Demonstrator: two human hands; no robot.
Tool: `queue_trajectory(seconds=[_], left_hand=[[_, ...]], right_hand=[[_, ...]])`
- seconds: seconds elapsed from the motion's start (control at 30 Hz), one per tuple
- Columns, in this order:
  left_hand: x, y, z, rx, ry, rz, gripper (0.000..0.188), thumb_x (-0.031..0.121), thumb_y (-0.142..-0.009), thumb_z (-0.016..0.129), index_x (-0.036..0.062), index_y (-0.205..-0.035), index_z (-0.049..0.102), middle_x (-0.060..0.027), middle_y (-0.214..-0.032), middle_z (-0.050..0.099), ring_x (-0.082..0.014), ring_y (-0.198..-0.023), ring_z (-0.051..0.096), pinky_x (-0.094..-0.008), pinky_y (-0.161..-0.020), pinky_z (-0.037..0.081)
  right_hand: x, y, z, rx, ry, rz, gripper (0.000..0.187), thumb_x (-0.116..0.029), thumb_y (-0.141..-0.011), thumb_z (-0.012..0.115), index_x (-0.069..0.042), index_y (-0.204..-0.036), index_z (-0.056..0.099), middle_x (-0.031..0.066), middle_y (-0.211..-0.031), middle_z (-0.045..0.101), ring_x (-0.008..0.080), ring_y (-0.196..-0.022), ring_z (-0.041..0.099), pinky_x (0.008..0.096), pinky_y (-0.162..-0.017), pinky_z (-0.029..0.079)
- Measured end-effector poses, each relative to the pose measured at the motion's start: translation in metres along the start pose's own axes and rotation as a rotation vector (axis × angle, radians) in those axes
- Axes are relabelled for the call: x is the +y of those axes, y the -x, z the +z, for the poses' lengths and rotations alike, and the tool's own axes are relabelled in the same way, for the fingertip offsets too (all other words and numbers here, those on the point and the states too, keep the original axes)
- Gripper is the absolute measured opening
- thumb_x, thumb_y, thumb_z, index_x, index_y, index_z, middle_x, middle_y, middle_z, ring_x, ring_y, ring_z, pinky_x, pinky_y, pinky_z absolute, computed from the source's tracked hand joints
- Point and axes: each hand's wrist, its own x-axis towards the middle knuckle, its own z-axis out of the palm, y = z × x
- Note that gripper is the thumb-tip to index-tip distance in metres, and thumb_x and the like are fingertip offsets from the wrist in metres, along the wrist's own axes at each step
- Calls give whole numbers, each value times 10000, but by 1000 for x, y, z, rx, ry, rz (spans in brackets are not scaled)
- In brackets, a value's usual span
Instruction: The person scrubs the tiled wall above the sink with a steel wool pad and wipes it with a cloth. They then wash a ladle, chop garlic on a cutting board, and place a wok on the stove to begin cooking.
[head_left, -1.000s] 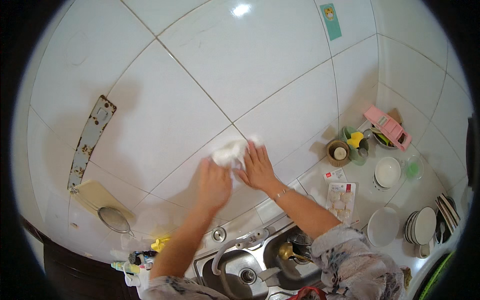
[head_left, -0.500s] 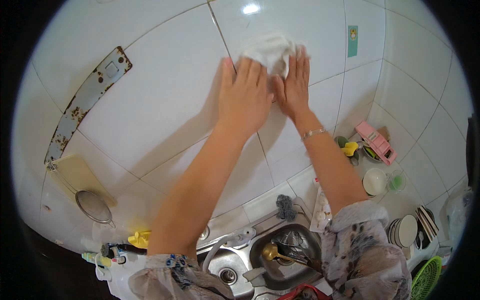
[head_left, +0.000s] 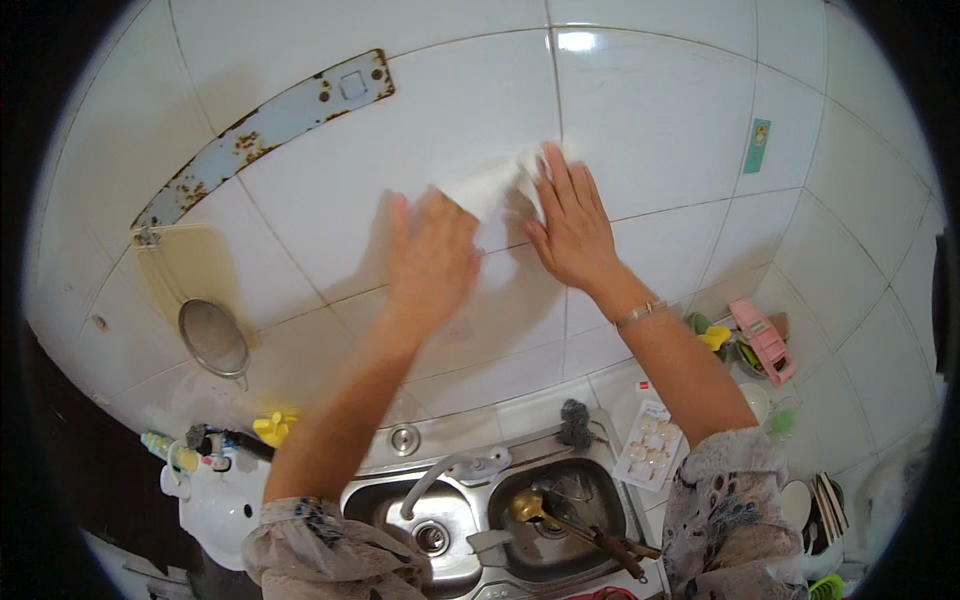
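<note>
A white cloth [head_left: 482,192] lies bunched against the white wall tiles, between my two hands. My left hand [head_left: 432,255] is at its left end, fingers bent on the cloth and thumb pointing up; motion smears it, and the fingertips are partly lost. At the cloth's right end, my right hand [head_left: 575,222] rests with long, stretched fingers and the palm toward the wall. A thin bracelet [head_left: 640,313] circles my right wrist.
A rusty metal strip [head_left: 265,135] is fixed on the wall, with a strainer [head_left: 213,338] hanging below. Under my arms is a double sink [head_left: 470,500] with a faucet [head_left: 455,475] and a golden ladle [head_left: 530,507]. A pink grater [head_left: 763,342] stands in the right corner.
Both hands and the cloth have moved left and lower across the tiles. The view has shifted, so the rusty strip appears farther right and the sink shows more.
</note>
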Motion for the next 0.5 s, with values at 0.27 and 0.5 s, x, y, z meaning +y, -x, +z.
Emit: queue_trajectory(seconds=[0.27, 0.5], left_hand=[[-17, 60, 31, 54, 116, -62, 726, 308, -755, 682, 47, -1370, 400, -137, -1420, 381, -279, -1331, 335, -549, -1094, 156], [29, 156, 91, -146, 299, 88, 645, 343, -725, 697, 39, -1266, 518, -92, -1294, 511, -277, -1245, 420, -500, -1101, 213]], right_hand=[[-64, 35, 77, 75, 11, 20, 730, -445, -768, 637, 34, -1285, 447, 217, -1434, 325, 390, -1165, 399, 559, -1021, 277], [-72, 181, 98, -533, -19, 23, 583, -369, -782, 658, 22, -1194, 527, 198, -1454, 290, 376, -1252, 350, 509, -1081, 247]])
